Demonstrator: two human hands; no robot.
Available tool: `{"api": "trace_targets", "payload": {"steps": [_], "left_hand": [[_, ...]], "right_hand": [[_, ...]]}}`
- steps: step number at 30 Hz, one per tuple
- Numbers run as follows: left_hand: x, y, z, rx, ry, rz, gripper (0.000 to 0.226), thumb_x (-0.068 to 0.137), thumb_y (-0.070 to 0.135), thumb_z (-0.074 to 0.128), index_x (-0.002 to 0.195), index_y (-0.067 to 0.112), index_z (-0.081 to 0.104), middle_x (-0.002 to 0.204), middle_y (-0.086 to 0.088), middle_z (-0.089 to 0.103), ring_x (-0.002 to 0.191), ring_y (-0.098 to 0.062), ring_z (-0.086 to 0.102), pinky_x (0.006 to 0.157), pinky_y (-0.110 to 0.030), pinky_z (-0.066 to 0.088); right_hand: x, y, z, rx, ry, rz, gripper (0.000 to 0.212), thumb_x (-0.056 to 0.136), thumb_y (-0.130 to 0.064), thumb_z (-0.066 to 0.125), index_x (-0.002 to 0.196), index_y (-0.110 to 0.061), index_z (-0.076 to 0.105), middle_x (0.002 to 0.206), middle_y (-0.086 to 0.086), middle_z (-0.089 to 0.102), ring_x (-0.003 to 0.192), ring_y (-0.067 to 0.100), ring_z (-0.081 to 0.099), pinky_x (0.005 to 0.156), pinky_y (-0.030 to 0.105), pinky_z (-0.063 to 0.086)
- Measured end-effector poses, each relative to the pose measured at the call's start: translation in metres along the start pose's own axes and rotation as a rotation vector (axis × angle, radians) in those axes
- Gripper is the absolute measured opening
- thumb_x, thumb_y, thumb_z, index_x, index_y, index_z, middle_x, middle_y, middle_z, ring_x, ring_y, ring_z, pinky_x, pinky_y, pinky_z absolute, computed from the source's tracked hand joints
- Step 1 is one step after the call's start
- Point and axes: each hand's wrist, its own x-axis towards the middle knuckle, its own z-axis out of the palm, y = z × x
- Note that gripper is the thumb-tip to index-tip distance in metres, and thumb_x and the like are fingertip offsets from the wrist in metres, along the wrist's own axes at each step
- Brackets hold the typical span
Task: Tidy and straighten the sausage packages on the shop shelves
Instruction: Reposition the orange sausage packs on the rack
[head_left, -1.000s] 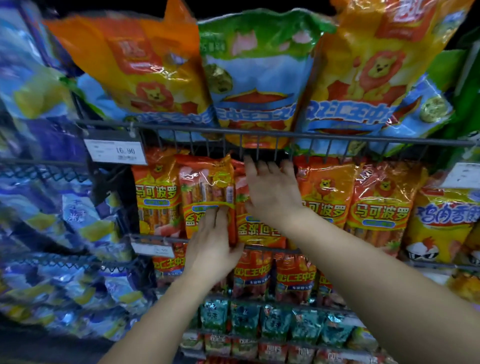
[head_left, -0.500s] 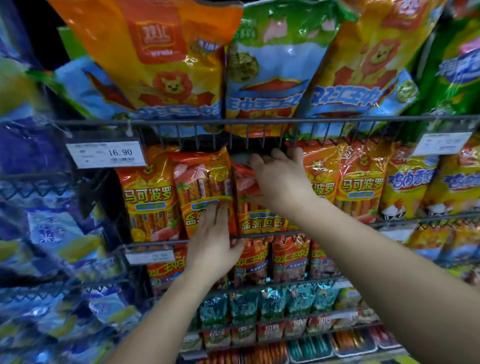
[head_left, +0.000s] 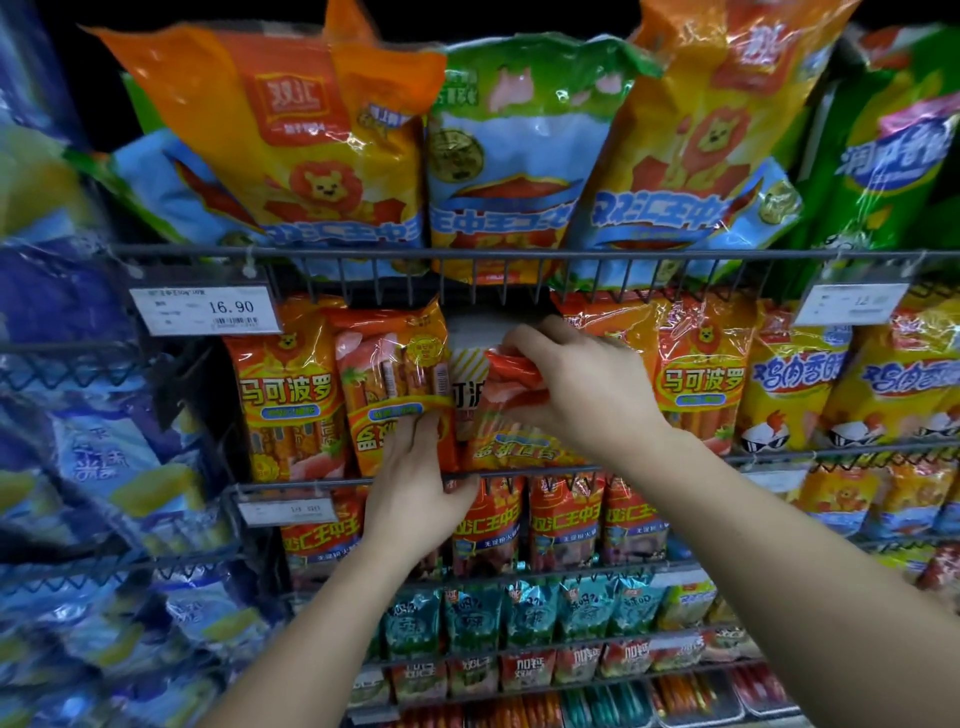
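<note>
Orange sausage packages stand in a row on the middle wire shelf (head_left: 363, 480). My left hand (head_left: 415, 493) holds the lower end of an upside-down orange package (head_left: 389, 379), fingers on its front. My right hand (head_left: 576, 384) grips the folded-down top of the neighbouring orange package (head_left: 509, 441), also upside down, bending it forward. Behind that fold a striped package (head_left: 467, 374) shows. An upright orange package (head_left: 285, 389) stands to the left, another (head_left: 701, 384) to the right.
Large orange and blue-green bags (head_left: 498, 156) hang over the upper wire rail (head_left: 519, 254). Price tags (head_left: 205, 309) clip to the rails. Yellow chicken-sausage packs (head_left: 795, 379) stand at right. Red packs (head_left: 566, 514) and teal packs (head_left: 467, 618) fill lower shelves. Blue bags (head_left: 78, 467) crowd the left.
My right hand went from lying flat on the package top to closing on it and pulling it down and forward. My left hand stays on its package.
</note>
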Motion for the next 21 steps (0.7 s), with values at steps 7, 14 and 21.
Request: {"api": "trace_targets", "payload": {"steps": [7, 14, 21], "left_hand": [[0.0, 0.013, 0.005, -0.15, 0.056, -0.12, 0.079, 0.081, 0.049, 0.072, 0.145, 0.017, 0.038, 0.145, 0.0, 0.035, 0.137, -0.021, 0.033, 0.107, -0.032, 0.035], [-0.006, 0.025, 0.011, -0.264, 0.049, -0.213, 0.08, 0.08, 0.054, 0.071, 0.144, 0.02, 0.038, 0.141, 0.001, 0.038, 0.126, -0.021, 0.046, 0.098, -0.033, 0.043], [-0.017, 0.05, 0.007, -0.788, -0.064, -0.356, 0.054, 0.076, 0.051, 0.074, 0.121, 0.03, 0.055, 0.114, 0.017, 0.065, 0.108, -0.006, 0.061, 0.1, -0.034, 0.046]], "right_hand": [[-0.026, 0.031, -0.008, 0.137, 0.212, 0.114, 0.061, 0.064, -0.056, 0.081, 0.11, -0.024, 0.06, 0.088, 0.002, 0.07, 0.08, 0.031, 0.065, 0.061, 0.034, 0.046], [-0.049, 0.053, -0.023, 0.631, 0.277, 0.417, 0.052, 0.072, -0.044, 0.083, 0.11, -0.033, 0.05, 0.091, -0.015, 0.066, 0.082, 0.005, 0.067, 0.071, 0.034, 0.057], [-0.067, 0.054, -0.008, 1.162, 0.422, 0.693, 0.051, 0.072, -0.04, 0.085, 0.115, -0.036, 0.058, 0.109, -0.01, 0.069, 0.101, 0.007, 0.067, 0.094, 0.04, 0.054]]}}
